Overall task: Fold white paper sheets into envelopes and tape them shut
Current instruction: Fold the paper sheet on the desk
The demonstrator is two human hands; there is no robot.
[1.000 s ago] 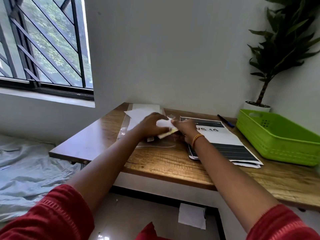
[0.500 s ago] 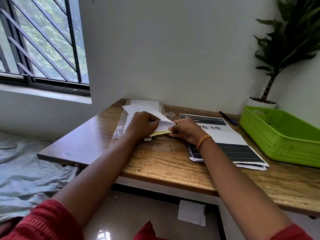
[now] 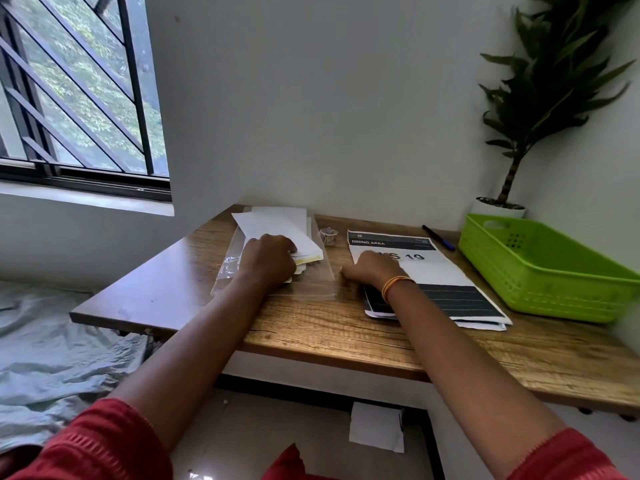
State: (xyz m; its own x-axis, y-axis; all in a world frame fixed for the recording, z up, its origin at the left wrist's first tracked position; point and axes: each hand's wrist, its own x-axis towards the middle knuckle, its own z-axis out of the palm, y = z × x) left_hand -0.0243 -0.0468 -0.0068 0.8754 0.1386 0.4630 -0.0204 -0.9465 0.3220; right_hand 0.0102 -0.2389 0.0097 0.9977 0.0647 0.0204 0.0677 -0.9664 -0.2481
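Both hands are low on the desk [image 3: 311,327]: the left hand [image 3: 268,263] presses flat on the folded white paper [image 3: 304,242] near the far left corner, while the right hand [image 3: 372,270], loosely curled and holding nothing, rests beside it. If the left hand lifts, the fold may spring open, and the tape roll [image 3: 328,235] stands behind it, so reaching could push the sheets. This wooden desk stands in a wall corner beside a window [image 3: 76,88], with a green basket [image 3: 550,268] at its right edge.
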